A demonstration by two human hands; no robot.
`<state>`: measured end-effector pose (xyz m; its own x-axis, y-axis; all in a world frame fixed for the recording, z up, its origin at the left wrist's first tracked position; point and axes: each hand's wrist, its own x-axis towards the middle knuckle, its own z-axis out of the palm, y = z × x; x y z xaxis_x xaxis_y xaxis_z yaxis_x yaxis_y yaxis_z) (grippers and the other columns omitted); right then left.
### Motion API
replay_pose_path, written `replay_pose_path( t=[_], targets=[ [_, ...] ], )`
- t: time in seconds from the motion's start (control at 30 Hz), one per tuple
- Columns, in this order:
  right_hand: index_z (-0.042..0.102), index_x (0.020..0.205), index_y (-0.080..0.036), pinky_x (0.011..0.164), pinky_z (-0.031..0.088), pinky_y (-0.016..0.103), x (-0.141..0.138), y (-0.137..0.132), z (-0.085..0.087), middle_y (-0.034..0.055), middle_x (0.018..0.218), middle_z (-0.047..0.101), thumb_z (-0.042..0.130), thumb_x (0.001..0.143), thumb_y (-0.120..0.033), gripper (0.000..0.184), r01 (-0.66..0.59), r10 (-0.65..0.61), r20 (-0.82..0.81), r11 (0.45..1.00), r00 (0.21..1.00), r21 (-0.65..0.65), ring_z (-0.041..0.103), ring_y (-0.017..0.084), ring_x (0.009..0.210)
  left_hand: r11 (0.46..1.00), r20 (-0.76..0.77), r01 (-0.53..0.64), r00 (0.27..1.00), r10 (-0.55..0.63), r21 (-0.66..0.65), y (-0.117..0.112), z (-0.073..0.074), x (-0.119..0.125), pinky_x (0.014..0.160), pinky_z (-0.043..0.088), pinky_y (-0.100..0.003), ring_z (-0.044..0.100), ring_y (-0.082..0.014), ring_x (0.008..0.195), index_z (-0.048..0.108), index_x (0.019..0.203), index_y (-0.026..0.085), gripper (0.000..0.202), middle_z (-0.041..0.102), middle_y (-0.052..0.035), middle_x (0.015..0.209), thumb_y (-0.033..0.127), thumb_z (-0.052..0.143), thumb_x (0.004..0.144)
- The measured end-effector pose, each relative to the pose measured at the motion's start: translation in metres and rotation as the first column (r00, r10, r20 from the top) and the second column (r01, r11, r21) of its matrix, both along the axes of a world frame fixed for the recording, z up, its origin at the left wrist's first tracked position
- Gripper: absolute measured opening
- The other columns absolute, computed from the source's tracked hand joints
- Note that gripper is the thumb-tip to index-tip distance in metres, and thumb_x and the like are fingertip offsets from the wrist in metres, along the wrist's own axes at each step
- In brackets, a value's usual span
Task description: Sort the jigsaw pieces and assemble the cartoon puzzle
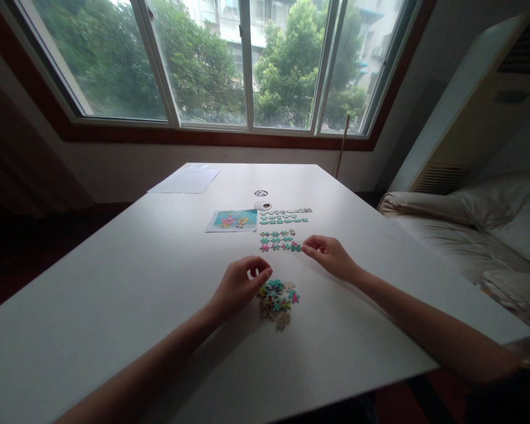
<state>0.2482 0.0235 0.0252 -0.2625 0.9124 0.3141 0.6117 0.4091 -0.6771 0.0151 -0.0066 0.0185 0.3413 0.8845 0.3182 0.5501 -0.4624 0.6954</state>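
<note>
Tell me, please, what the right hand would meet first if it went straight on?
Its fingertips point left, so the right hand would probably meet the nearest row of puzzle pieces first.

paper sheet (184, 180) far left on table (115, 282) | two round discs (262, 205) mid-table | couch (468, 224) right | window (247, 65) behind

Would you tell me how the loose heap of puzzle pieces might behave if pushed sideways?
The heap would probably scatter, since its pieces lie unjoined. They look thin and flat, so likely light, sliding easily on the smooth table.
</note>
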Motion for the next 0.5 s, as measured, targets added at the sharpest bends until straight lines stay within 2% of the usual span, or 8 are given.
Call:
replay_pose_path(
  t=[0.13, 0.27, 0.37, 0.5],
  targets=[
    [0.064, 0.075, -0.014, 0.058, 0.038, 0.023, 0.013, 0.035, 0.004, 0.0023, 0.069, 0.063, 0.052, 0.078, -0.034, 0.023, 0.059, -0.048, 0.172, 0.996, 0.984, -0.060, 0.052, 0.012, 0.062, 1.000, -0.003, -0.003, 1.000, 0.003, 0.011, 0.000, 0.000, -0.001, 0.054, 0.035, -0.022, 0.046, -0.0113, 0.056, 0.063, 0.071, 0.016, 0.018, 0.057, 0.0010, 0.061, 0.027, 0.051, 0.078],
    [0.067, 0.076, -0.014, 0.058, 0.038, 0.022, 0.024, 0.066, -0.001, 0.0036, 0.071, 0.066, 0.053, 0.077, -0.032, 0.022, 0.104, -0.047, 0.335, 0.983, 0.941, -0.153, 0.056, 0.013, 0.064, 1.000, -0.006, -0.007, 1.000, 0.007, 0.018, 0.002, 0.000, -0.002, 0.055, 0.035, -0.022, 0.047, -0.0114, 0.057, 0.063, 0.070, 0.016, 0.017, 0.058, 0.0010, 0.061, 0.026, 0.052, 0.078],
    [0.067, 0.075, -0.015, 0.058, 0.039, 0.022, 0.027, 0.076, -0.008, 0.0036, 0.071, 0.067, 0.054, 0.076, -0.031, 0.020, 0.096, -0.026, 0.386, 0.982, 0.922, -0.164, 0.057, 0.013, 0.064, 1.000, -0.006, -0.013, 1.000, 0.014, 0.019, 0.003, -0.001, -0.003, 0.055, 0.035, -0.021, 0.047, -0.0112, 0.057, 0.063, 0.070, 0.016, 0.017, 0.058, 0.0011, 0.062, 0.026, 0.051, 0.078],
    [0.066, 0.079, -0.016, 0.060, 0.039, 0.021, 0.025, 0.075, -0.014, 0.0037, 0.074, 0.066, 0.055, 0.075, -0.029, 0.018, 0.103, -0.059, 0.385, 0.990, 0.921, -0.096, 0.057, 0.013, 0.066, 1.000, -0.005, -0.020, 1.000, 0.020, 0.021, 0.003, -0.003, -0.003, 0.055, 0.035, -0.021, 0.047, -0.0109, 0.057, 0.063, 0.070, 0.016, 0.017, 0.058, 0.0013, 0.061, 0.026, 0.052, 0.078]
  ],
)
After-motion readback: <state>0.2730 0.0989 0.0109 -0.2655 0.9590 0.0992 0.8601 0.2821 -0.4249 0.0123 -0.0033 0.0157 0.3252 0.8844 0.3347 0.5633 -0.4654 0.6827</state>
